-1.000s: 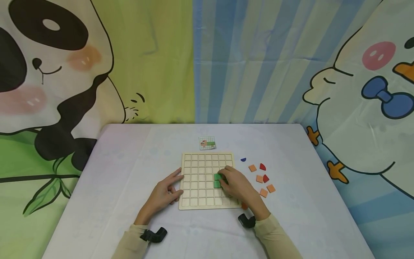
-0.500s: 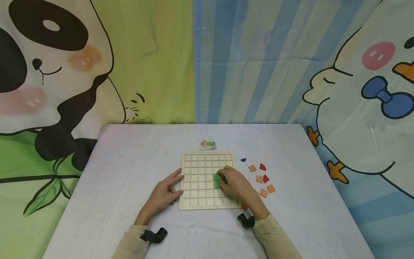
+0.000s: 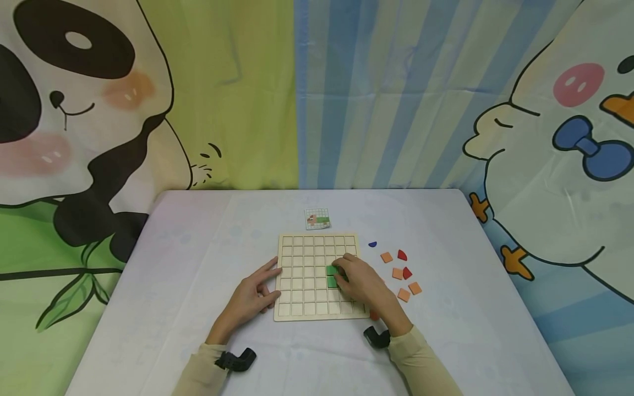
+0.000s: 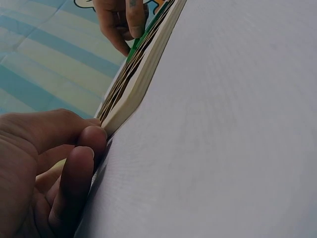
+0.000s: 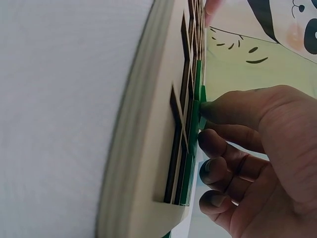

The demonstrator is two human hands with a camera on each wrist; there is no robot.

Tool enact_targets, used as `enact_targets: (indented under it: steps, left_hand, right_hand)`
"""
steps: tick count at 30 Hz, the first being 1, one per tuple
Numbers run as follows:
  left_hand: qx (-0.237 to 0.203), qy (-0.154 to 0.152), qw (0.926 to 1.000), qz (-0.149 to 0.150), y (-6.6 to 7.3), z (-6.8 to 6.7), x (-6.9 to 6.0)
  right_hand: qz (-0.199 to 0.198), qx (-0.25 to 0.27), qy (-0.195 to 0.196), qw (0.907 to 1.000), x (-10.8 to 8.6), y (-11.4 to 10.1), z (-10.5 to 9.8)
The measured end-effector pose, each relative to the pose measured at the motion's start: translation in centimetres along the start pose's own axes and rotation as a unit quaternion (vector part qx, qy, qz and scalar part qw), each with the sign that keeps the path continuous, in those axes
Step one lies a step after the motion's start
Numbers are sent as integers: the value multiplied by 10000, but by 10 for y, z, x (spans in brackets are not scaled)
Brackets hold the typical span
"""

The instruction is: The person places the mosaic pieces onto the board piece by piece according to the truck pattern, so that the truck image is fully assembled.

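A wooden grid board [image 3: 302, 316] lies on the table. Green square tiles [image 3: 331, 282] sit in the board's right half, partly covered by my right hand [image 3: 364, 280]. In the right wrist view, the thumb and a finger of that hand pinch a green tile [image 5: 203, 94] standing slightly above the other green tiles [image 5: 188, 173]. My left hand [image 3: 247, 294] rests at the board's left edge, thumb and index finger spread apart and touching it. In the left wrist view, fingertips [image 4: 96, 134] meet the board's corner.
A small picture card [image 3: 317, 218] with a gridded pattern lies beyond the board. To the right are loose pieces: a blue half-circle [image 3: 373, 244], several orange squares [image 3: 387, 257] and red wedges [image 3: 402, 255]. Another orange-red piece [image 3: 373, 315] peeks out by the right wrist.
The right hand and the green tiles under it have shifted very slightly left. The left hand and board look still.
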State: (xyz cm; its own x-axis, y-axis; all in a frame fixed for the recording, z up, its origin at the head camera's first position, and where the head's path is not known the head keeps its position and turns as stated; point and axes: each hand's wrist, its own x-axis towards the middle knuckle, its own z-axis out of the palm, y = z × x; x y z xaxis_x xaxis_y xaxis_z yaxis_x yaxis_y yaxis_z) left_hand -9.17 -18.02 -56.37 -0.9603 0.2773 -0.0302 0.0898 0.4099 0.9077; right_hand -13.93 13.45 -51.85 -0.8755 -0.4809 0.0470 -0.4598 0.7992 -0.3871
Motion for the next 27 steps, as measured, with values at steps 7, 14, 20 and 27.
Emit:
enact_targets:
  steps: [7,14,20,27]
  left_hand:
    - [6,19,10000,-2,1,0,0]
    - [14,21,10000,-4,1,1,-1]
    - [2,29,10000,-22,1,0,0]
    - [3,5,9999,-113,2,0,0]
  right_hand:
    - [26,10,-68,10000,-1,0,-1]
    - [197,151,-58,9997,-7,4,-4]
    - [395,205,-17,9990,-17,11,-12]
    - [705,386,-12,9968,-33,23,-22]
